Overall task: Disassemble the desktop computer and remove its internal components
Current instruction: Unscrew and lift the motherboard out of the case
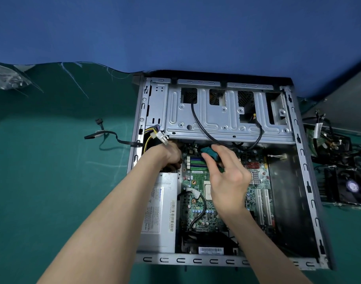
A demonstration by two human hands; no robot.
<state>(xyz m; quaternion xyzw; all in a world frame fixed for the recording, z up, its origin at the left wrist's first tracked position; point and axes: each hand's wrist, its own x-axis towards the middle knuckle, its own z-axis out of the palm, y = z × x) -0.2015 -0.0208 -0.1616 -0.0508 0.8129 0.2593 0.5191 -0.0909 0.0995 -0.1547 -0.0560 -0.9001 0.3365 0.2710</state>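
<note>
Nearest the camera, two bare forearms are seen reaching in over the near rail of the open computer case [196,261], which lies on its side on a green mat [52,181]. Inside the case, a silver power supply [161,212] is seated at the near left, with the green motherboard [196,177] just beside it on the right. The right hand [226,177] is held above the motherboard; a teal-handled screwdriver [211,153] is pinched between its thumb and forefinger, while the other fingers are spread loosely. The left hand [171,154] is pushed down into the gap at the far end of the power supply, just beside a bundle of yellow and black wires with a white connector [161,137]; its fingers are hidden, so its grasp cannot be told. Farther back, a metal drive cage [226,115] spans the case, with a black cable [198,119] draped across it. On the mat to the left a loose black cable [105,134] is laid, and to the right a cooling fan [351,185] is seen among tangled wiring. A blue wall [175,33] stands behind.
</note>
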